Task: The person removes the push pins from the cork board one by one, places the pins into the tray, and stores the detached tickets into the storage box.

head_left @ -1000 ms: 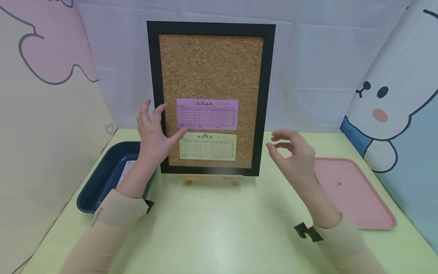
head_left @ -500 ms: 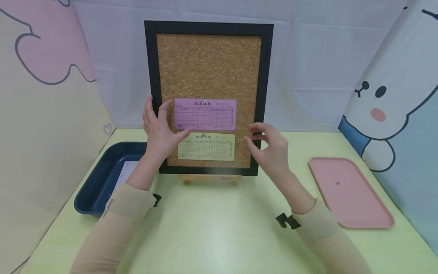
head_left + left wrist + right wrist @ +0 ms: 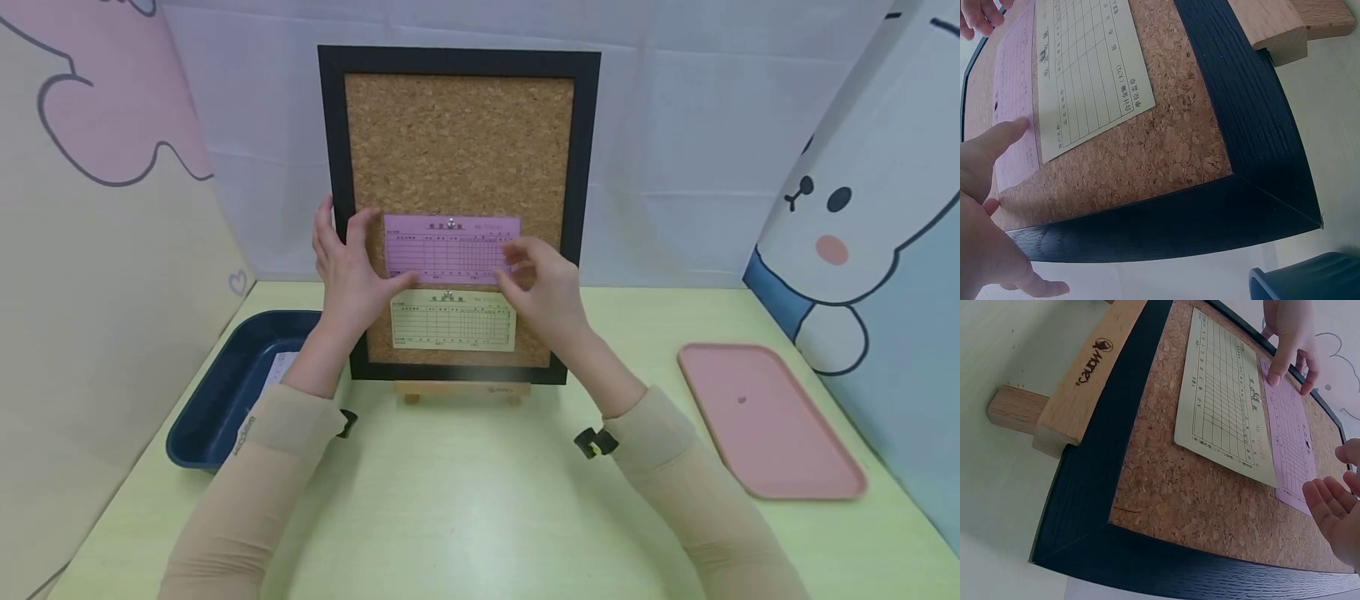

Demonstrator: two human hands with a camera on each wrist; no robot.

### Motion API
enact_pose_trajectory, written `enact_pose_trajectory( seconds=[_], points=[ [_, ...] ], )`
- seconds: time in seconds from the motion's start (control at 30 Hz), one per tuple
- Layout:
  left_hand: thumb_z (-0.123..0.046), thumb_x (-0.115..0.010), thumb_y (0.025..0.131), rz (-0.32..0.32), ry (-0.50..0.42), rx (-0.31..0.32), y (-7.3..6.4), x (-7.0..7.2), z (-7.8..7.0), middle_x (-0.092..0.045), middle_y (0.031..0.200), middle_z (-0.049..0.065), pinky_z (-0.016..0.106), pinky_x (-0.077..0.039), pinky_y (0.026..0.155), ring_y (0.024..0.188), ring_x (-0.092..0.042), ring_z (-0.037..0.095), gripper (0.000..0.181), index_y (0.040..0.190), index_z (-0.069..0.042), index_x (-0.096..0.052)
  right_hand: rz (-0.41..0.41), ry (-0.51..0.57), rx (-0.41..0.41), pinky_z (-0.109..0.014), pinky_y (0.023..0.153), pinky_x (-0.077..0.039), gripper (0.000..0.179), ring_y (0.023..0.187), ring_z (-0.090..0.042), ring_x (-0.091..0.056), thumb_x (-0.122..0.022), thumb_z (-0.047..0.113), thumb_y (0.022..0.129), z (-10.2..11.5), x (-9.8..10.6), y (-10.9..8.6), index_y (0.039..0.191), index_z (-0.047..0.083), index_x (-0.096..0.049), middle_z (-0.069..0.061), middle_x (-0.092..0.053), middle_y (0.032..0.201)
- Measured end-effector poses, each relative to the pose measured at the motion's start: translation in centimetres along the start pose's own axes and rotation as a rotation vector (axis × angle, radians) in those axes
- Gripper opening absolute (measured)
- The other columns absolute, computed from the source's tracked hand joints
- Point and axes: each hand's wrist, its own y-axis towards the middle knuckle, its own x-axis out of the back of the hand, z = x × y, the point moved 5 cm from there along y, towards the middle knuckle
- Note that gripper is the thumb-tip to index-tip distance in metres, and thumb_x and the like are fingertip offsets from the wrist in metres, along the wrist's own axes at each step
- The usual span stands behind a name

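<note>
A purple receipt slip [image 3: 450,250] is fixed to the framed corkboard [image 3: 457,142] by a small clear pin at its top edge. Right below it hangs a pale yellow slip [image 3: 453,321], pinned the same way. My left hand [image 3: 352,271] is at the purple slip's left side, thumb on its lower left corner, index finger near the upper left corner, other fingers by the frame. On the slip's right side my right hand [image 3: 547,287] overlaps the edge, its fingers loosely bent and apart from the thumb [image 3: 1346,452]. Nothing shows in either hand.
The board stands on a small wooden easel [image 3: 461,388] at the table's back. A dark blue tray [image 3: 191,433] with a white paper inside stands at the left, partly behind my left arm. To the right lies a pink tray [image 3: 780,425] with a tiny object on it.
My right hand has swung left from beside the frame to the purple slip's right edge. The left hand has shifted slightly right and its thumb has risen onto the slip's lower corner.
</note>
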Motion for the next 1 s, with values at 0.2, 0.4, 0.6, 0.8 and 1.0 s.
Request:
enact_pose_trajectory(
  seconds=[0.2, 0.4, 0.6, 0.8, 1.0],
  points=[
    [-0.030, -0.085, 0.069, 0.017, -0.007, 0.016, 0.4, -0.2, 0.0, 0.012, 0.155, 0.000, 0.063, -0.013, 0.106, 0.142, 0.009, 0.024, 0.079, 0.132, -0.026, -0.036, 0.069, -0.077, 0.003, -0.026, 0.072, -0.053, 0.025, 0.086, -0.019, -0.064, -0.068, 0.010, 0.086, 0.2, -1.5, 1.4, 0.108, -0.001, -0.060, -0.013, -0.066, 0.098],
    [-0.028, -0.086, 0.068, 0.041, 0.001, 0.027, 0.7, 0.0, -0.2, 0.013, 0.155, 0.002, 0.064, -0.014, 0.106, 0.142, 0.010, 0.025, 0.077, 0.128, -0.025, -0.038, 0.095, -0.117, -0.009, -0.024, 0.073, -0.052, 0.025, 0.083, -0.016, -0.062, -0.067, 0.011, 0.087, 0.3, -2.6, 2.7, 0.109, 0.001, -0.061, -0.011, -0.066, 0.096],
    [-0.025, -0.086, 0.067, 0.043, -0.010, 0.024, 0.8, 0.2, -0.3, 0.013, 0.154, 0.002, 0.064, -0.014, 0.105, 0.141, 0.010, 0.025, 0.074, 0.125, -0.022, -0.039, 0.084, -0.230, -0.045, -0.025, 0.070, -0.050, 0.026, 0.076, -0.013, -0.058, -0.066, 0.019, 0.088, 0.2, -3.4, 3.7, 0.110, 0.006, -0.063, -0.006, -0.066, 0.093],
    [-0.023, -0.086, 0.068, 0.046, -0.014, 0.031, 0.8, 0.3, -0.4, 0.013, 0.154, 0.004, 0.064, -0.014, 0.106, 0.141, 0.011, 0.025, 0.072, 0.124, -0.022, -0.041, 0.063, -0.328, -0.087, -0.026, 0.067, -0.049, 0.024, 0.077, -0.011, -0.057, -0.064, 0.024, 0.089, 0.2, -4.1, 4.5, 0.109, 0.010, -0.063, -0.002, -0.066, 0.091],
    [-0.021, -0.085, 0.070, 0.052, -0.025, 0.037, 0.7, 0.3, -0.5, 0.014, 0.154, 0.002, 0.065, -0.013, 0.106, 0.141, 0.013, 0.024, 0.066, 0.122, -0.021, -0.044, 0.015, -0.389, -0.085, -0.025, 0.057, -0.044, 0.020, 0.069, -0.010, -0.054, -0.063, 0.026, 0.090, 0.3, -4.5, 4.9, 0.104, 0.012, -0.065, 0.000, -0.063, 0.082]
  ],
)
